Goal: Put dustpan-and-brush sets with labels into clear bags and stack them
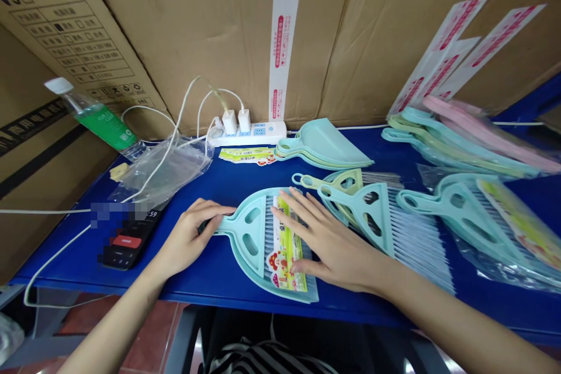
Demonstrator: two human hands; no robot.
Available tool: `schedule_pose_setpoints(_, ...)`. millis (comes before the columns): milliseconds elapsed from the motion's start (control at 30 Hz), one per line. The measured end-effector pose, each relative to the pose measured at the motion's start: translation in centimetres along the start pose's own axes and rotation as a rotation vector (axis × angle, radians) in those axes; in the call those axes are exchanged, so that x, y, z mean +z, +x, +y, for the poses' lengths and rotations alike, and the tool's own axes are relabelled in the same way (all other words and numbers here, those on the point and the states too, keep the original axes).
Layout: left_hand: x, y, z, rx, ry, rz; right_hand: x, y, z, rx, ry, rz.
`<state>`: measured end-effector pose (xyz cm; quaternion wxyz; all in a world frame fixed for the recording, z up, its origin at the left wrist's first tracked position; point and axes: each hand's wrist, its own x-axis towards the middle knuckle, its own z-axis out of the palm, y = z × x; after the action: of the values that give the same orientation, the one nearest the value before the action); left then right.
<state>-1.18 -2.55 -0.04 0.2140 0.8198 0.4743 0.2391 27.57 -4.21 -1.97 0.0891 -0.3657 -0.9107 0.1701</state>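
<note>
A light-blue dustpan (240, 251) lies on the blue table in front of me, with a matching hand brush (254, 234) nested in it. Across the brush's bristles sits a yellow-green printed label card (287, 245). My left hand (193, 234) is closed around the handle end of the pair at its left. With fingers spread, my right hand (326, 242) rests flat over the label card and the bristles. Just right of it are loose brushes, a light-blue one (381, 216) on top of a green one (350, 181).
Stacked dustpans (326, 143) lie behind, beside spare label cards (245, 155) and a power strip (254, 134) with chargers. Bagged sets (477, 222) and more dustpans (464, 140) are at right. Plastic bags (170, 166), a bottle (100, 120) and a phone (134, 239) are at left. Cardboard boxes (228, 29) wall the back.
</note>
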Motion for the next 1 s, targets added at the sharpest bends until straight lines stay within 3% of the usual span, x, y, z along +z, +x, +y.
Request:
schedule_pose_setpoints(167,-1.1,0.5,-1.1,-0.024,0.305,0.179,-0.1,-0.1,0.0,-0.036,-0.057,0.060)
schedule_pose_setpoints(333,-2.6,1.9,-1.8,-0.086,0.587,0.235,0.3,-0.4,0.4,0.056,-0.079,0.199)
schedule_pose_setpoints(433,-2.5,2.1,-1.1,-0.027,0.499,0.175,0.6,-0.5,0.6,0.148,-0.058,0.244)
schedule_pose_setpoints(567,-1.9,1.3,-0.2,0.122,0.212,-0.194,0.7,-0.4,0.5,0.219,-0.017,0.251)
schedule_pose_setpoints(667,-1.5,0.7,-0.2,0.130,0.103,-0.336,0.5,-0.3,0.4,0.245,0.030,0.250)
schedule_pose_setpoints(833,-1.4,0.7,-0.7,0.147,0.016,-0.320,0.3,-0.5,0.0,0.283,0.182,0.238)
schedule_pose_setpoints(1000,-1.8,0.5,-0.6,0.113,-0.011,-0.190,0.3,-0.5,-0.3,0.302,0.529,0.310)
